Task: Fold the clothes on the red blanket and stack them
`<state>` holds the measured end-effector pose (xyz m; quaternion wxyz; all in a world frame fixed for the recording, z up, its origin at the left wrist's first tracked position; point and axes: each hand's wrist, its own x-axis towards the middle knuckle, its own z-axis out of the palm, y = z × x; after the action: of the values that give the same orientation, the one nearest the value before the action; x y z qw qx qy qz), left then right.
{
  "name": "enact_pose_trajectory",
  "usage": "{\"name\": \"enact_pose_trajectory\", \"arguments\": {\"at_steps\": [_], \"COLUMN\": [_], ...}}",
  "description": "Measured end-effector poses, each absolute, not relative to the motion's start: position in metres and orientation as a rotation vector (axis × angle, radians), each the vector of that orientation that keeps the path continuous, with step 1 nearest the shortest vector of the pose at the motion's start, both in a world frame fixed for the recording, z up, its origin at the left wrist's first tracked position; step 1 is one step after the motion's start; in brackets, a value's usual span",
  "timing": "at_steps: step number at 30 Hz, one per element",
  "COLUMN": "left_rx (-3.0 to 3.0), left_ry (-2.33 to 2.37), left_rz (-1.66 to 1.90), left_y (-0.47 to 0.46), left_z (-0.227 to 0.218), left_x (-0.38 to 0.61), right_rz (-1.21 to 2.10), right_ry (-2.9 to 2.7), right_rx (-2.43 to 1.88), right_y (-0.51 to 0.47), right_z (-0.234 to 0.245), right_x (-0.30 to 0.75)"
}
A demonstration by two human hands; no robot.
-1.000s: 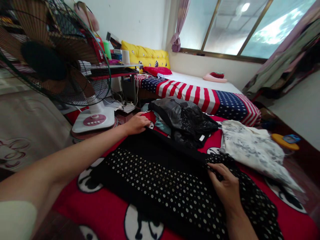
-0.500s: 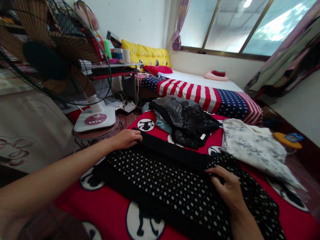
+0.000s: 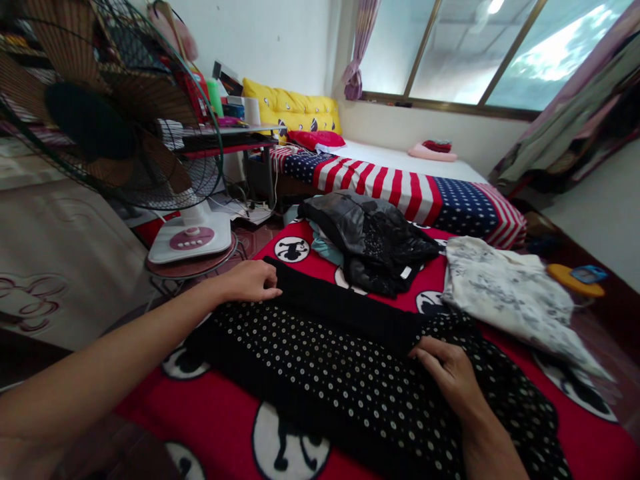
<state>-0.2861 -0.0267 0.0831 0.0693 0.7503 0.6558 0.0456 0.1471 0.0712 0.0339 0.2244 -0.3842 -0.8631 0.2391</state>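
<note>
A black garment with pale polka dots [image 3: 340, 380] lies spread on a red blanket with black-and-white cartoon figures [image 3: 210, 427]. A plain black band of it [image 3: 345, 307] is folded along its far edge. My left hand [image 3: 247, 281] pinches the left end of that black fold, fingers closed on the cloth. My right hand [image 3: 447, 375] grips the fold's right end, fingers curled into the fabric.
Beyond the garment lie a pile of dark clothes [image 3: 373, 243] and a white patterned garment [image 3: 505, 293]. An electric fan [image 3: 105, 100] stands at left on a small stool. A mattress with a stars-and-stripes cover [image 3: 420, 193] lies behind, under a window.
Both hands have drawn the garment's far black edge toward me, folding it over the dotted part. The left hand came nearer by about a hand's width.
</note>
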Motion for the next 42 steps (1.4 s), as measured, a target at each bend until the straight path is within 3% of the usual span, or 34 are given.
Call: {"name": "enact_pose_trajectory", "arguments": {"at_steps": [5, 10, 15, 21, 26, 30, 36, 42], "left_rx": [2.218, 2.009, 1.907, 2.21, 1.795, 1.441, 1.442, 1.544], "left_ry": [2.097, 2.214, 2.125, 1.929, 2.435, 2.789, 3.015, 2.954], "left_rz": [0.431, 0.1, -0.078, 0.373, 0.319, 0.313, 0.274, 0.311], "left_y": [-0.019, -0.022, -0.006, 0.022, 0.024, 0.014, 0.005, 0.015], "left_z": [0.06, 0.024, 0.056, 0.05, 0.019, 0.019, 0.033, 0.041], "left_x": [-0.246, -0.227, -0.207, -0.136, -0.192, -0.255, -0.26, -0.267], "right_rz": [0.554, 0.532, 0.53, 0.615, 0.644, 0.6, 0.591, 0.599], "right_ry": [-2.414, -2.479, -2.488, -2.436, -2.418, -2.421, -2.394, -2.384], "right_rx": [-1.107, -1.162, -1.212, -1.202, -1.175, -1.168, -1.145, -1.151], "right_y": [0.069, 0.072, 0.072, 0.072, 0.072, 0.071, 0.069, 0.066], "right_z": [0.032, 0.025, 0.024, 0.023, 0.022, 0.023, 0.025, 0.027], "right_x": [0.145, 0.144, 0.139, 0.142, 0.144, 0.141, 0.14, 0.138]}}
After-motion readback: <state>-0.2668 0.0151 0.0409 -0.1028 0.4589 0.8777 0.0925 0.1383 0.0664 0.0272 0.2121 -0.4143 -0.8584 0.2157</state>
